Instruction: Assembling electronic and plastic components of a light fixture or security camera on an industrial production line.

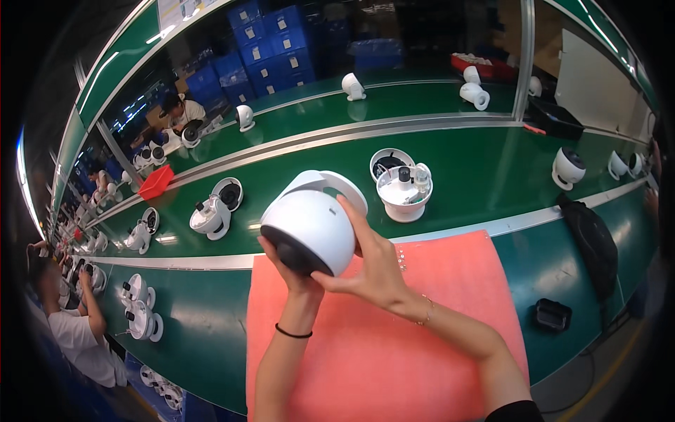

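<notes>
Between both hands I hold a white, ball-shaped security camera [320, 218] above the pink foam mat [401, 352]. Its black lens face turns down to the left, and its curved white stand rises behind the ball. From below, my left hand [292, 273] cups the dark face, its fingers partly hidden by the camera. My right hand [376, 264] grips the right side, with a finger up along the shell and the thumb near the lower edge. Just beyond stands an opened camera [404, 193] with its inner parts showing. A few small shiny bits [401, 260] lie on the mat.
Opened cameras [211, 216] stand along the green conveyor [295, 169], with a closed one [568, 169] at the right. On the near bench are more open units [140, 316], a small black tray [552, 315] and a black pouch [590, 239]. A co-worker [77, 323] sits at the left.
</notes>
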Demonstrator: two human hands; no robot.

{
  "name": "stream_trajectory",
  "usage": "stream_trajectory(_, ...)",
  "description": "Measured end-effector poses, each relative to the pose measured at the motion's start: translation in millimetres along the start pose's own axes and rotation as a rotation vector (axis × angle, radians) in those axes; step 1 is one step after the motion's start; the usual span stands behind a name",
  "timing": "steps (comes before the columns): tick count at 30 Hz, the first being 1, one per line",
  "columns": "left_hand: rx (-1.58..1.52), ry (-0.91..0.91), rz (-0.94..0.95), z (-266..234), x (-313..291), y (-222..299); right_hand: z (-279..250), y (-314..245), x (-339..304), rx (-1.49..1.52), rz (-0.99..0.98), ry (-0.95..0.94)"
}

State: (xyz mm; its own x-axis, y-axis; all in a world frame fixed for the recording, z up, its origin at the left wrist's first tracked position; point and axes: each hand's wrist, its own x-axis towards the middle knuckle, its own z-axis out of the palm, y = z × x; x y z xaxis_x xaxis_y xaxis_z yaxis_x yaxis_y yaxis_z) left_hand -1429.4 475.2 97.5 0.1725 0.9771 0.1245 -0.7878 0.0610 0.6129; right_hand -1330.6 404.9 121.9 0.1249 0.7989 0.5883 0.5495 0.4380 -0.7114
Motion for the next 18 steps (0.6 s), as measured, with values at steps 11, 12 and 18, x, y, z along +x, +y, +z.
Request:
stream_trajectory(11,0.288,-0.136,-0.538,-49,106,-1,33,76,43,0.782,0.799,0.136)
stream_trajectory(12,0.326,-0.080,-0.500,-53,113,-3,29,94,38,0.978,0.800,0.166)
stream_trajectory(18,0.275,0.024,-0.495,-80,122,-6,-22,161,24,1.218,0.677,0.752)
